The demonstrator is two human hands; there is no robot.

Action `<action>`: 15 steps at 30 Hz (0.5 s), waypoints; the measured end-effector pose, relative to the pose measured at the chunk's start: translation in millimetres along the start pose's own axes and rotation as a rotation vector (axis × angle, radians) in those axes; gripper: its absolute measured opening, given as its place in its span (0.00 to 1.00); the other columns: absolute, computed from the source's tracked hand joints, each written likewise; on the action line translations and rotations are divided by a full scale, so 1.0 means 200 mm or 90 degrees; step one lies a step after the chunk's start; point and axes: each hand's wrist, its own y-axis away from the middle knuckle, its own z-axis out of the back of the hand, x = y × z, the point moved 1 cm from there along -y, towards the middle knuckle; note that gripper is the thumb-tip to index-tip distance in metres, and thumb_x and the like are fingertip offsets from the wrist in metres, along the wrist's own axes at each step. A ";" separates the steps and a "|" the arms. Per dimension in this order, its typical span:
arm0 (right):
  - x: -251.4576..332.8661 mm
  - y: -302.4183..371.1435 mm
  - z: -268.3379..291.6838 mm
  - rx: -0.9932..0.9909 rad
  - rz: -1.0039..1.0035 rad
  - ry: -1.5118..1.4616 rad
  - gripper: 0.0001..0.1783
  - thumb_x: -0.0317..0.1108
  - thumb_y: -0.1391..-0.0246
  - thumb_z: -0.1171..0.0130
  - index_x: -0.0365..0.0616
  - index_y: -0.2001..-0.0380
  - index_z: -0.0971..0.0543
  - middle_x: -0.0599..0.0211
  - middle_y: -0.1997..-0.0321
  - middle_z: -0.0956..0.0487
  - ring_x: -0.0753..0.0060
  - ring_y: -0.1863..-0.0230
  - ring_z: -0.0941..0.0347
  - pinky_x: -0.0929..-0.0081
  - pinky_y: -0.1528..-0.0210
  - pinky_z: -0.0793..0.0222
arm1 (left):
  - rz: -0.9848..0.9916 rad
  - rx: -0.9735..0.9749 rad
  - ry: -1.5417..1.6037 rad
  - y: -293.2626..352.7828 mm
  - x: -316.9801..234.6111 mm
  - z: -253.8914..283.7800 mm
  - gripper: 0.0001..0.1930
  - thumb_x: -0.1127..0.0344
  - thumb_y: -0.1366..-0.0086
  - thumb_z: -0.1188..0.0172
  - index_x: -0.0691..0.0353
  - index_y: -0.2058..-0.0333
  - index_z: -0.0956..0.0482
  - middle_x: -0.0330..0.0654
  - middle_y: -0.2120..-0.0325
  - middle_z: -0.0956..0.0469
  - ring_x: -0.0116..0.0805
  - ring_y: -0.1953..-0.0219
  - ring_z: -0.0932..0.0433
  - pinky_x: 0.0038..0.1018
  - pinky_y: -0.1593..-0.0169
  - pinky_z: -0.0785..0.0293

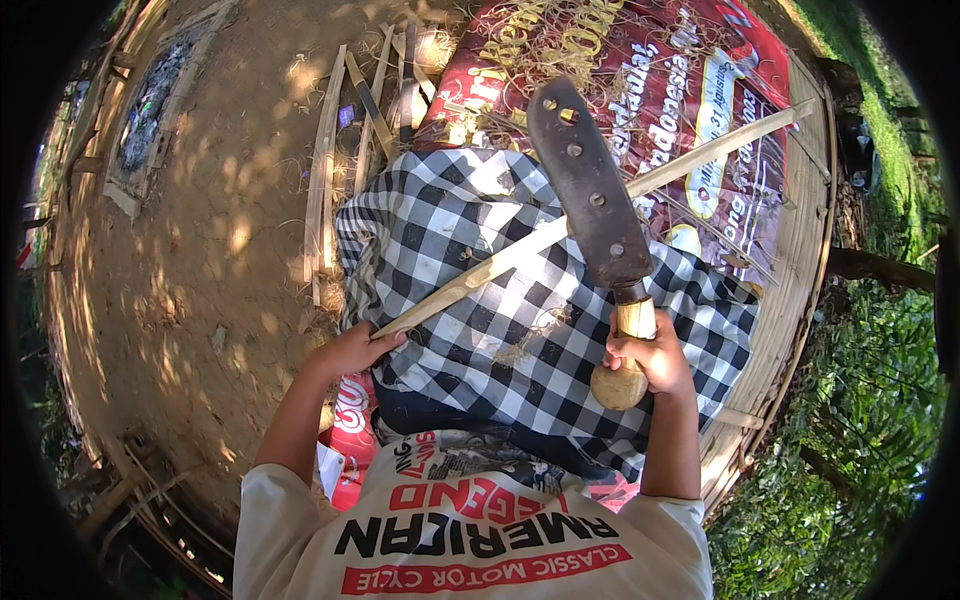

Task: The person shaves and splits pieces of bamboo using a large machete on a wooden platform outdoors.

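Observation:
My right hand [658, 358] is wrapped round the pale wooden handle of a machete [585, 185]. Its broad dark blade has several holes along it and points away from me. In my left hand [360, 350], between thumb and fingers, is one end of a long pale bamboo strip [470, 280]. The strip slants up to the right over my lap, and the blade crosses it on the near side, hiding a short stretch; whether the two touch I cannot tell. A black-and-white checked cloth [440, 225] covers my legs under both.
A dark red printed banner [745, 170] lies ahead, strewn with thin curled shavings [530, 45]. Several bamboo strips [326, 165] lie to the left by bare earth [200, 280]. A slatted bamboo platform [808, 240] borders the right, with green plants [850, 400] beyond.

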 end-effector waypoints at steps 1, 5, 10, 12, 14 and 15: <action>0.00 -0.01 0.00 -0.023 0.020 -0.048 0.11 0.19 0.60 0.40 0.35 0.70 0.28 0.64 0.80 0.26 0.74 0.80 0.27 0.76 0.74 0.29 | 0.009 0.008 -0.008 0.00 0.01 0.00 0.47 0.26 0.46 0.49 0.79 0.60 0.29 0.59 0.69 0.23 0.46 0.62 0.22 0.34 0.59 0.27; -0.12 -0.03 -0.08 -0.032 -0.046 -0.036 0.17 0.18 0.64 0.39 0.35 0.67 0.31 0.64 0.79 0.28 0.69 0.81 0.27 0.67 0.72 0.27 | 0.018 0.042 -0.021 -0.02 0.01 0.02 0.48 0.26 0.46 0.50 0.80 0.59 0.29 0.59 0.67 0.23 0.45 0.61 0.22 0.33 0.58 0.27; -0.09 0.00 -0.06 0.026 -0.046 0.026 0.10 0.18 0.62 0.39 0.35 0.72 0.27 0.64 0.79 0.25 0.73 0.79 0.26 0.75 0.73 0.28 | 0.018 0.026 -0.018 -0.04 0.04 0.00 0.49 0.27 0.45 0.50 0.83 0.57 0.30 0.60 0.66 0.23 0.46 0.59 0.22 0.33 0.57 0.27; -0.04 -0.02 -0.04 -0.011 -0.025 -0.019 0.10 0.19 0.62 0.39 0.34 0.72 0.27 0.64 0.79 0.26 0.72 0.80 0.27 0.74 0.73 0.27 | 0.022 0.038 -0.011 -0.02 0.00 0.01 0.49 0.27 0.45 0.50 0.83 0.56 0.31 0.61 0.65 0.23 0.46 0.59 0.22 0.34 0.57 0.27; -0.07 -0.03 -0.07 -0.076 -0.010 -0.096 0.11 0.18 0.63 0.39 0.35 0.72 0.28 0.63 0.80 0.26 0.72 0.81 0.28 0.71 0.72 0.26 | 0.011 0.038 0.001 -0.03 0.01 0.00 0.49 0.27 0.44 0.49 0.83 0.56 0.31 0.61 0.65 0.23 0.47 0.59 0.22 0.34 0.57 0.27; -0.10 -0.03 -0.11 -0.074 -0.036 -0.104 0.10 0.17 0.63 0.41 0.35 0.73 0.28 0.64 0.81 0.27 0.73 0.81 0.28 0.71 0.72 0.27 | 0.009 0.034 0.004 -0.04 0.03 0.00 0.49 0.28 0.44 0.49 0.83 0.56 0.31 0.60 0.66 0.23 0.47 0.59 0.22 0.34 0.57 0.27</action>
